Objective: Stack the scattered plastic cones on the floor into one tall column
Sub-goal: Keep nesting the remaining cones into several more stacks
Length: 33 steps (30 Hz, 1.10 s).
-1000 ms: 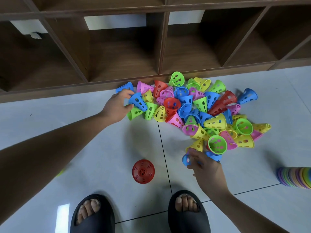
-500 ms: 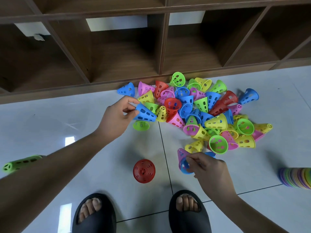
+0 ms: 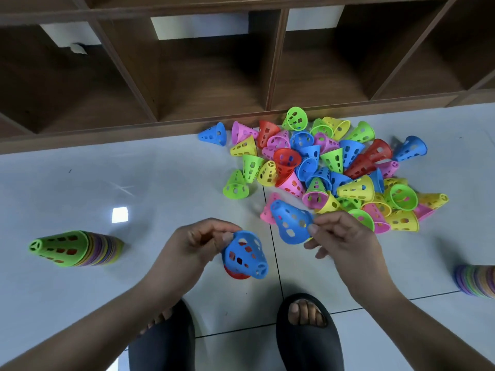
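Observation:
A heap of several perforated plastic cones [image 3: 321, 167] in blue, green, yellow, pink and red lies on the pale floor against the shelf base. My left hand [image 3: 192, 245] pinches the rim of a blue cone [image 3: 246, 255] above a red cone [image 3: 237, 274] standing on the floor, mostly hidden beneath it. My right hand [image 3: 345, 242] pinches another blue cone [image 3: 292, 223] by its rim, near the heap's front edge. A pink cone [image 3: 267, 212] shows just behind that one. A stacked column of cones [image 3: 75, 249] with a green tip lies on its side at the left.
A dark wooden cubby shelf [image 3: 214, 76] runs along the back. A second multicoloured stack [image 3: 476, 281] lies at the right edge. My feet in black slippers [image 3: 308, 336] stand at the bottom. Bare tile [image 3: 134, 183] spreads left of the heap.
Both hands drew back from the heap toward me, each carrying a blue cone. The left one now hangs over the red cone. The view shifted, showing the lying stack at left.

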Each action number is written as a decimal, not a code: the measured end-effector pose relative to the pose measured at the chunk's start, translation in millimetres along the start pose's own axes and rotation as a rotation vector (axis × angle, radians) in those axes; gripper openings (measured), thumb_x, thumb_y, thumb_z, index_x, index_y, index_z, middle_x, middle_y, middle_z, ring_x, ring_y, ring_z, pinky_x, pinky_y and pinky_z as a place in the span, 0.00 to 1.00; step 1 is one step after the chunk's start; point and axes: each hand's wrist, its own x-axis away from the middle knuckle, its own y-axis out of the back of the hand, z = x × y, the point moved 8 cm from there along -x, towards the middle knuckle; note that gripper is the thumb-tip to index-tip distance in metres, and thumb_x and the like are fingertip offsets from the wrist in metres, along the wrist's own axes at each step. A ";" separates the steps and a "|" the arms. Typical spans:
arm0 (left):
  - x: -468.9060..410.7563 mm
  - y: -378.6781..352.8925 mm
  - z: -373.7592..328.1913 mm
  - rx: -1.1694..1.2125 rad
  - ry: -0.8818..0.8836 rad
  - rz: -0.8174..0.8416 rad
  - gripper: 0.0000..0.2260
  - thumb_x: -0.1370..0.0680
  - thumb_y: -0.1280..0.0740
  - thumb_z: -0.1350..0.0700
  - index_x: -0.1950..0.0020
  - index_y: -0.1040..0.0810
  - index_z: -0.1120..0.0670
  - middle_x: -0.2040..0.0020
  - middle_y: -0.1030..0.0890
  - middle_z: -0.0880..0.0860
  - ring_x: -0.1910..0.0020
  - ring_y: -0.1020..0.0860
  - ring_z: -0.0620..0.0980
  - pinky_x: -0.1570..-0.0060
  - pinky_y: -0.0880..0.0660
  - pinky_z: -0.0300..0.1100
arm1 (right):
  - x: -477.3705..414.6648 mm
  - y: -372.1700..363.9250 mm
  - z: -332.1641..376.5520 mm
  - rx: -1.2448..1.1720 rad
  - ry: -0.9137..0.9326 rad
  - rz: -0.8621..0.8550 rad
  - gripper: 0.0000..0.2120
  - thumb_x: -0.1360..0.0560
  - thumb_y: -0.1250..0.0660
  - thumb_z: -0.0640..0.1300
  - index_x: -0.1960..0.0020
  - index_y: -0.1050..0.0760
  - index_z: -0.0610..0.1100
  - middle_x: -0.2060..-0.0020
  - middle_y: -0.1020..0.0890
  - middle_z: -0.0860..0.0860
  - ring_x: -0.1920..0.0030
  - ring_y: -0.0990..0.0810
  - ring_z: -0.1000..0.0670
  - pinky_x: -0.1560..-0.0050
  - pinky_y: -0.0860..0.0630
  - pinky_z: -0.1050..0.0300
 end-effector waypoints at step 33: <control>-52.8 5.5 88.1 -0.198 0.188 0.025 0.03 0.17 0.31 0.50 0.43 0.18 0.43 0.52 0.14 0.48 0.55 0.15 0.47 0.53 0.24 0.43 | -16.6 -44.7 -82.0 0.090 -0.234 0.112 0.11 0.20 0.30 0.35 0.41 0.21 0.48 0.52 0.13 0.45 0.59 0.12 0.44 0.59 0.19 0.47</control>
